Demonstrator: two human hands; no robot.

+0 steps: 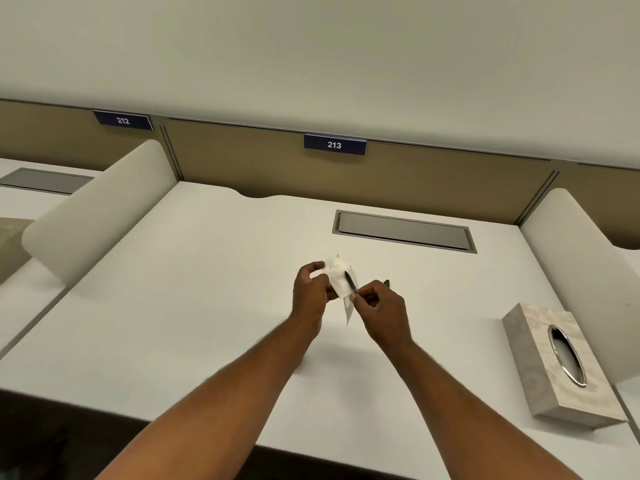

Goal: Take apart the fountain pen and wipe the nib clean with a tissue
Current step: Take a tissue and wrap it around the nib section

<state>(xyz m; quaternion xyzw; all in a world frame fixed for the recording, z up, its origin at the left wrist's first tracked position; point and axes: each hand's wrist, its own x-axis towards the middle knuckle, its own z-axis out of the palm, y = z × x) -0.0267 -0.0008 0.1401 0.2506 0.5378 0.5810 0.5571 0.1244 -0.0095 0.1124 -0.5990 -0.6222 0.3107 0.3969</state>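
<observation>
One white desk (207, 289), beige partition (433, 174), sign "213" (334, 144), tissue box (557, 365).

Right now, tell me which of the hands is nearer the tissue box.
Right. The right hand is closer to the tissue box at the desk's right side; the left hand sits farther left, holding the tissue.

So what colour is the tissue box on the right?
Pale grey-beige, mottled, with a shiny oval opening; head view shows the tissue box.
</observation>
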